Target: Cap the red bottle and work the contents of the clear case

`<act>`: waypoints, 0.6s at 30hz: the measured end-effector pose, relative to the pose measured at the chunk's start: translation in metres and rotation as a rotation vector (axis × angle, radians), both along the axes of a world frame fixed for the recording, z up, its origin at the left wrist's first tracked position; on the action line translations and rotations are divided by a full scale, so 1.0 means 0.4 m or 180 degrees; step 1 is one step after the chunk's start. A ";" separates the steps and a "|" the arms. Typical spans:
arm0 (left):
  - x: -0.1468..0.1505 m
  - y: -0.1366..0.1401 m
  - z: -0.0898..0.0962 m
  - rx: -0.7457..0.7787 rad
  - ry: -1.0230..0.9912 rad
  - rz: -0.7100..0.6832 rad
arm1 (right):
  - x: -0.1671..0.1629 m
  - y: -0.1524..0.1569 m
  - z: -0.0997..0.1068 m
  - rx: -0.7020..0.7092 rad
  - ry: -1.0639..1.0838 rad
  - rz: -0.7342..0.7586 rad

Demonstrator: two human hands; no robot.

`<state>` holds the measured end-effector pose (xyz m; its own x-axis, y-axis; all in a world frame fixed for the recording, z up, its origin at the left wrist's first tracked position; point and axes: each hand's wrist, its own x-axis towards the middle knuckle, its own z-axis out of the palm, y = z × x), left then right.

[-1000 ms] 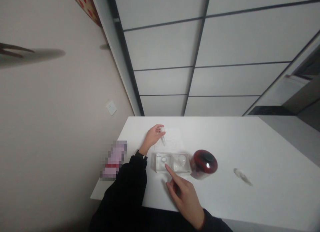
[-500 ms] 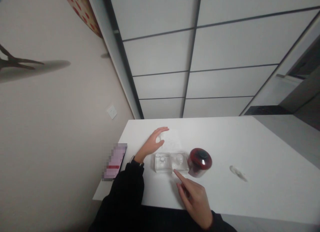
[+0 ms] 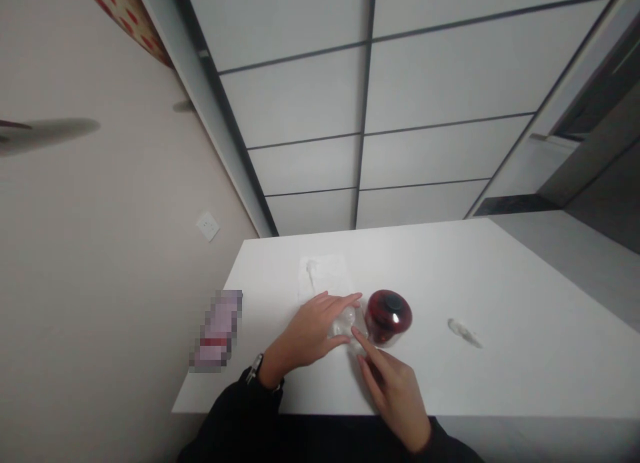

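Note:
A clear two-part plastic box (image 3: 344, 326) sits on the white table, with a rounded clear piece showing in its right compartment. My left hand (image 3: 315, 326) lies over the box with thumb and fingers apart, hiding the left compartment. Whether it grips the box's sides I cannot tell. My right hand (image 3: 393, 386) reaches in from the near side, its index finger stretched to the box's near right part and its other fingers loosely bent. Nothing shows in its grasp. Beyond the box is a white paper sheet (image 3: 333, 273) bearing a small whitish item (image 3: 311, 271).
Close to the box's right side stands a dark red round container (image 3: 389, 316) with a black-topped lid. A crumpled clear wrapper (image 3: 464, 332) lies farther right. A blurred-out flat pink item (image 3: 219, 328) rests at the table's left edge, near the wall.
My left hand has moved from beside the paper sheet toward me, down over the box. My right hand has stayed by the box. The whole view has shifted slightly.

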<state>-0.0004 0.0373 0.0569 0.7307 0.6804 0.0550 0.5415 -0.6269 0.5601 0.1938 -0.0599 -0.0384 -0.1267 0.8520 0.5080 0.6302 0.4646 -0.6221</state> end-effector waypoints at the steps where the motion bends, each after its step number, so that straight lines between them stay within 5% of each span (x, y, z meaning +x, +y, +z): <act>1: 0.002 0.002 -0.004 0.0036 0.0019 0.0020 | 0.000 0.000 0.001 -0.0035 0.0031 0.0004; 18: 0.016 0.021 -0.001 0.0043 0.0257 -0.0019 | 0.001 0.001 0.010 -0.0289 0.0406 0.0106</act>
